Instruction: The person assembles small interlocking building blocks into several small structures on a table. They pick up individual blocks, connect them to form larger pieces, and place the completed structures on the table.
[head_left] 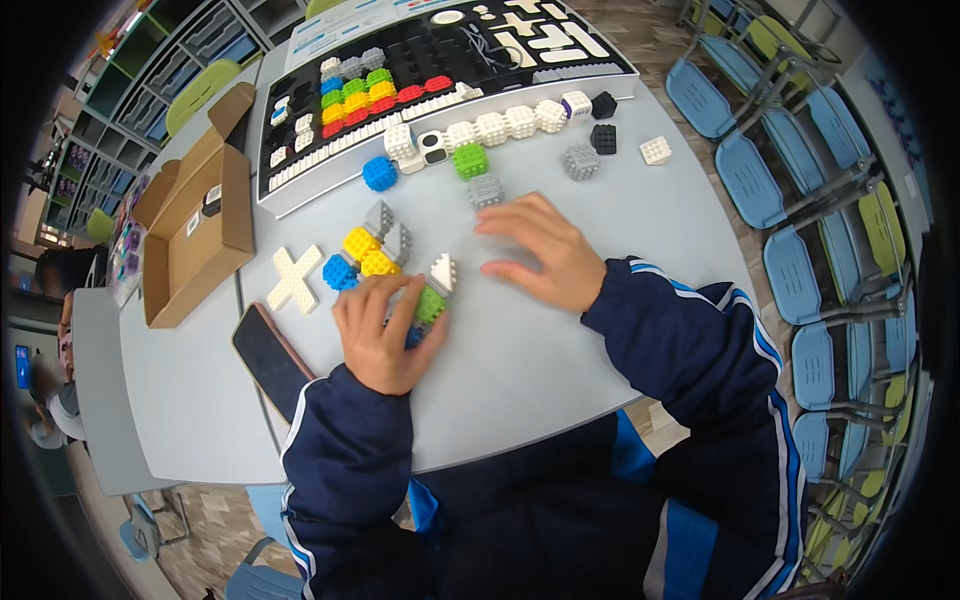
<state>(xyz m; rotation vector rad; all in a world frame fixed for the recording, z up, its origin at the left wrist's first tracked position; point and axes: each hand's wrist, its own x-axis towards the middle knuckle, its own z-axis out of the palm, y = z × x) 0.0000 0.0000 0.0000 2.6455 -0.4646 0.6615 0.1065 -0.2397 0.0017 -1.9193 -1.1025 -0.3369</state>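
My left hand curls over a small assembly of studded building blocks. A green block shows beside its fingertips, with a white wedge block just beyond; the palm hides some of the rest. Touching or just past those fingers are yellow blocks, a blue block and grey wedge pieces. My right hand hovers over the table, thumb and fingers apart, nothing between them. Its fingertips are close to a grey block, which sits in front of a bright green block.
A black-lined tray of sorted blocks fills the table's far side, a row of white blocks before it. At left are an open cardboard box, a white X-shaped plate and a phone. Blue chairs stand right.
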